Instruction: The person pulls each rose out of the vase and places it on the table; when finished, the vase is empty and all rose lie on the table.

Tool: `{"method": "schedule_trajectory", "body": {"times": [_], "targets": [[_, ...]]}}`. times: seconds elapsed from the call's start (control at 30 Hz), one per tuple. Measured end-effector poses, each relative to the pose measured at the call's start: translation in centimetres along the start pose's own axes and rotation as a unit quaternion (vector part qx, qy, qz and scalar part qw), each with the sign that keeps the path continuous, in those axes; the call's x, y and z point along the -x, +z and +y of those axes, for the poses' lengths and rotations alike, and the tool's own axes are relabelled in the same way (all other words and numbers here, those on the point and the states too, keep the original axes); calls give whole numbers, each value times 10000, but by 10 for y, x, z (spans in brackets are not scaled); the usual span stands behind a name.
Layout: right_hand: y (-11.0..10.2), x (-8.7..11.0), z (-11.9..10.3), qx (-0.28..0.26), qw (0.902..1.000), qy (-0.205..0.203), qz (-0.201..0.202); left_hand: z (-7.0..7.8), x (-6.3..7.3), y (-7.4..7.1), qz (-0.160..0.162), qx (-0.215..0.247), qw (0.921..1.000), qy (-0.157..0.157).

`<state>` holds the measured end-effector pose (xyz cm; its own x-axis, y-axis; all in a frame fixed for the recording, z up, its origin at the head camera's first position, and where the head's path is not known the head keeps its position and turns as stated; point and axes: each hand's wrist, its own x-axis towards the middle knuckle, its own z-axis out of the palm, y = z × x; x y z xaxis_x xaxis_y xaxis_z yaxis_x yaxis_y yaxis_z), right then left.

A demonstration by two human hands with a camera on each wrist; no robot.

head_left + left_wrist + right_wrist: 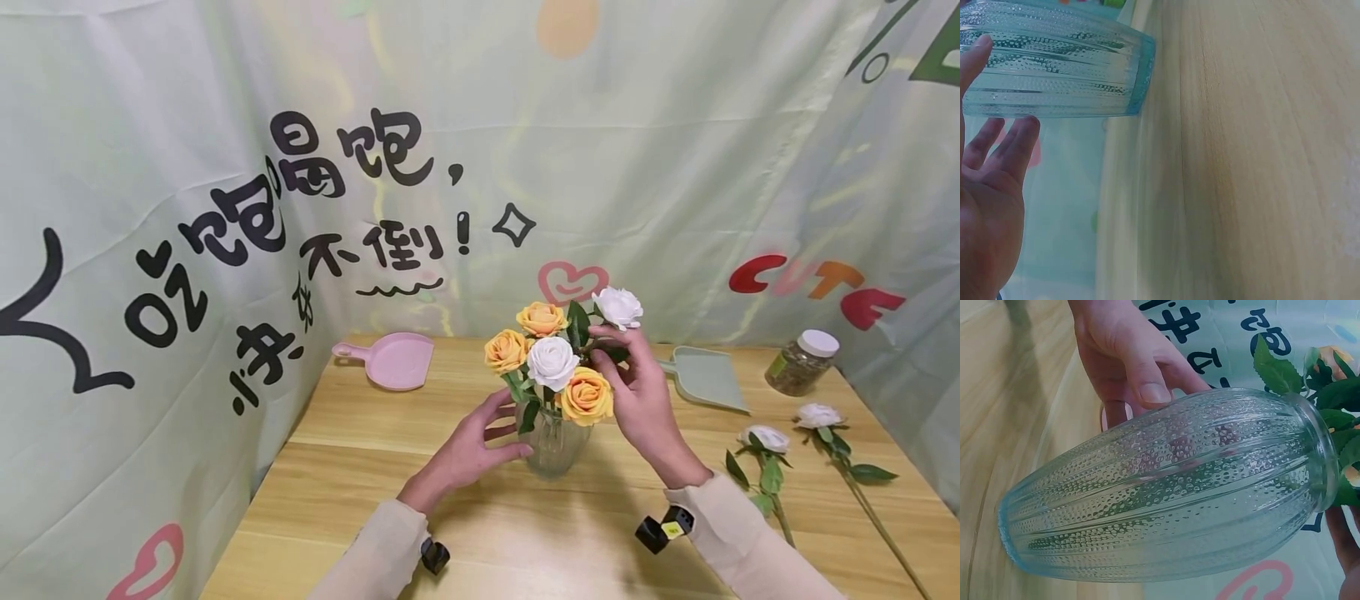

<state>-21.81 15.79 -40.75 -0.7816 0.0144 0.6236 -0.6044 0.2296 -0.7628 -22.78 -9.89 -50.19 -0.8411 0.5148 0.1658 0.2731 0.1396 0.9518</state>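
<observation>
The ribbed glass vase [557, 450] stands upright on the table, with several yellow roses [587, 396] and a white rose [552, 363] in its mouth. My left hand [476, 442] holds the vase's side, thumb in front and fingers behind; the left wrist view shows this hand [997, 162] at the glass [1054, 69]. Above the vase's right side, my right hand [641, 396] pinches another white rose [618, 308] below its bloom; leaves and flowers partly hide the fingertips. In the right wrist view, the textured glass [1172, 487] fills the middle.
Two white roses, one nearer [767, 438] and one farther right [820, 417], lie on the wooden table [360, 483]. A pink dustpan [400, 361] lies back left, a grey-green dustpan [708, 377] back right. Beside it stands a white-lidded jar [802, 363]. Printed cloth [637, 167] surrounds the table.
</observation>
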Motion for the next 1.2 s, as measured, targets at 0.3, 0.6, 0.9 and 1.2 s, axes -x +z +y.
{"method": "schedule_trajectory", "body": {"times": [0.3, 0.6, 0.9, 1.2], "targets": [[2, 2, 3, -226, 9988, -220, 364, -1, -1, 1, -35, 9, 10000, 53], [1, 2, 6, -277, 9990, -260, 215, -3, -1, 1, -18, 31, 10000, 28], [1, 0, 4, -504, 9986, 138, 92, -1, -2, 1, -7, 38, 10000, -69], [-1, -3, -4, -211, 9994, 116, 258, -3, -2, 0, -9, -3, 10000, -53]]}}
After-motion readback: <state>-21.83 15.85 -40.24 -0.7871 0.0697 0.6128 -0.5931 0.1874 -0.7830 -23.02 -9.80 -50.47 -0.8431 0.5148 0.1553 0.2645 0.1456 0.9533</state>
